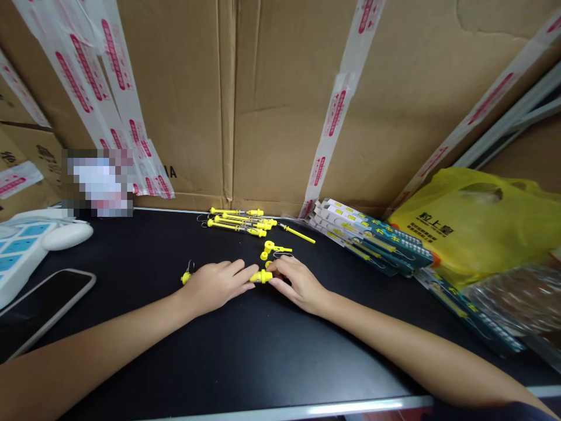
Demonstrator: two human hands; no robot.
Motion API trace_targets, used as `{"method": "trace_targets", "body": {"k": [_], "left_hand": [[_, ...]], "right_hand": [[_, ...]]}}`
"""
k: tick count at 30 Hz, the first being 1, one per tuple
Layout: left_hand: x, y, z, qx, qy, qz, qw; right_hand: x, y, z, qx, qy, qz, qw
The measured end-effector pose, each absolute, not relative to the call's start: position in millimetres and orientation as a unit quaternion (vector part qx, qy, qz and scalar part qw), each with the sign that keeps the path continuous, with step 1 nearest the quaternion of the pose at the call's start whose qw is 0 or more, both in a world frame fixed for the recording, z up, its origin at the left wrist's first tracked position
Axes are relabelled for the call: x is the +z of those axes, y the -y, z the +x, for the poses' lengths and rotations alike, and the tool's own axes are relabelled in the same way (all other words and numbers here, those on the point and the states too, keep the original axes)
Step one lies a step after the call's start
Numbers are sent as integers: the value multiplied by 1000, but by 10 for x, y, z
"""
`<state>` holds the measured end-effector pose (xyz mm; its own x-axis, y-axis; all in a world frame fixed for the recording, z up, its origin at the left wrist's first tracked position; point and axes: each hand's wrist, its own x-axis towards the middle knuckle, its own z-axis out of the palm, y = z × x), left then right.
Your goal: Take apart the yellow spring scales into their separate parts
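Note:
My left hand (221,285) is wrapped round a yellow spring scale (262,276) that lies crosswise just above the black tabletop. Its hooked end pokes out to the left of the hand, and most of the tube is hidden under the fingers. At the right end, the thumb and fingertips of my right hand (300,283) pinch the yellow end cap. Small loose yellow parts (270,248) and a metal hook (283,254) lie just beyond the right fingers.
Several yellow spring scales (241,223) lie at the back, beside a thin yellow rod (298,234). Flat printed boxes (372,234) are stacked right, near a yellow plastic bag (482,222). A phone (44,310) and power strip (17,251) lie left. Cardboard boxes (272,105) wall the back.

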<state>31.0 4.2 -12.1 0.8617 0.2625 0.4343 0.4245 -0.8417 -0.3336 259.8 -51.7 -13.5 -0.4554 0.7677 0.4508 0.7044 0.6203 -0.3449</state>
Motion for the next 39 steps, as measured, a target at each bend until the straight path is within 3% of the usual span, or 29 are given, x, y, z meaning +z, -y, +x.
{"method": "trace_targets", "body": {"k": [11, 18, 28, 39], "left_hand": [[-103, -37, 307, -167, 190, -947, 199], [-89, -29, 310, -167, 185, -947, 203], [-87, -25, 297, -169, 183, -949, 193], [-89, -30, 301, -169, 174, -952, 186]], "right_hand": [[-173, 518, 2600, 50, 849, -413, 326], [-145, 492, 2573, 48, 858, -429, 279], [-217, 497, 2601, 44, 849, -413, 327], [-161, 510, 2589, 46, 862, -424, 272]]}}
